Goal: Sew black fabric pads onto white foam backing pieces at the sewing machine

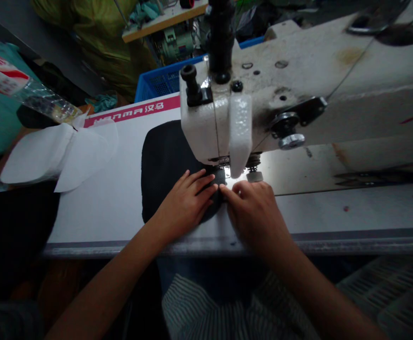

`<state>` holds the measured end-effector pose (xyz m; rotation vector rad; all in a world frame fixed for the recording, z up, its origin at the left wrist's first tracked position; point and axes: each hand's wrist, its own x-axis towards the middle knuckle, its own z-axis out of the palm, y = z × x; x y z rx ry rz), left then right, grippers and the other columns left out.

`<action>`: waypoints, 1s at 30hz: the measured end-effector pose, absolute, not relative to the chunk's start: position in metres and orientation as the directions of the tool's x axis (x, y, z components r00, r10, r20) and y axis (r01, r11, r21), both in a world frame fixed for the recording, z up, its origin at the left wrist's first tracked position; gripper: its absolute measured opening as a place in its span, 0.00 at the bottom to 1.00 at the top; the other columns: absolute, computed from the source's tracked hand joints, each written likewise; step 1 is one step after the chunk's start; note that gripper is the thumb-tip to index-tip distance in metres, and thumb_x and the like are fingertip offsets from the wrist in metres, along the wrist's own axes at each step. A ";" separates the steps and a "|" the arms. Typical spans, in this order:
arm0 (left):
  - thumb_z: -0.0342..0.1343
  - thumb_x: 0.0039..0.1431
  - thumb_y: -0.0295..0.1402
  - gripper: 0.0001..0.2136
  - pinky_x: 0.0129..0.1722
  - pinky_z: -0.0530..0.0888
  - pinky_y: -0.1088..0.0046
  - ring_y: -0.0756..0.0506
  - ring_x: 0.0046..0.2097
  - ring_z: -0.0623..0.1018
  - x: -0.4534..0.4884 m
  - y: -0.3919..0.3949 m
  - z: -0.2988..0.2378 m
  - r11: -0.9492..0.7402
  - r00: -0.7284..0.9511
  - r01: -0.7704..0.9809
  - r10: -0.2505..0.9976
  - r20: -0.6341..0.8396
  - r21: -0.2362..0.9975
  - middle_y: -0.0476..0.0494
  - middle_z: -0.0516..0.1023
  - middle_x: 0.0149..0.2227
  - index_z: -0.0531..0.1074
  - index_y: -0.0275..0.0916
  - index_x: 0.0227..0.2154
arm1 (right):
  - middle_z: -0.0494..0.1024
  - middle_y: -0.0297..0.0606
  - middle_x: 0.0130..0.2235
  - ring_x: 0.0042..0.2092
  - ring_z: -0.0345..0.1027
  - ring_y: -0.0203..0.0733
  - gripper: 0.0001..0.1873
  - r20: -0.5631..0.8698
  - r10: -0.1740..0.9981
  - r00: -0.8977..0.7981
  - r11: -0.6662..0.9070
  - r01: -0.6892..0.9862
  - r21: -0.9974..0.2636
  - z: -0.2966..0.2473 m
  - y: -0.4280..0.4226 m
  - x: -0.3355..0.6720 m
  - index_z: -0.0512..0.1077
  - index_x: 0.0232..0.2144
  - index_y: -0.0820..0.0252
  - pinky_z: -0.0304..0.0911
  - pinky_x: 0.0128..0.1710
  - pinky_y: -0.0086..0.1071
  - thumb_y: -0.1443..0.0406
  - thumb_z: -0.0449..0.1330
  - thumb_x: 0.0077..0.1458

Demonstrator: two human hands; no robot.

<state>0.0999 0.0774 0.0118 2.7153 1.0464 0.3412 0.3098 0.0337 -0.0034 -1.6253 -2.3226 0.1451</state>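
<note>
A black mesh fabric piece (164,160) lies flat on the white sewing table (117,203), reaching under the head of a white sewing machine (298,94). My left hand (185,203) rests flat on the fabric with fingers stretched toward the presser foot (223,167). My right hand (252,212) sits just right of it, fingers curled and pinching the fabric's edge beside the needle area. The fingertips of both hands nearly touch below the lit needle plate.
White cut pieces (61,153) are stacked at the table's left, under a clear plastic bag (25,89). A blue crate (160,80) stands behind the table, with another machine and green bags beyond. White plastic baskets (386,293) sit low on the right.
</note>
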 end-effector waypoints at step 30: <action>0.50 0.74 0.35 0.15 0.50 0.80 0.63 0.44 0.47 0.84 0.074 0.081 0.026 -0.416 0.473 0.677 0.878 0.074 0.608 0.43 0.85 0.47 0.78 0.38 0.53 | 0.76 0.42 0.42 0.43 0.61 0.48 0.16 0.324 0.901 -0.289 0.397 0.851 -0.344 -0.012 0.014 0.289 0.74 0.56 0.54 0.59 0.52 0.46 0.62 0.57 0.68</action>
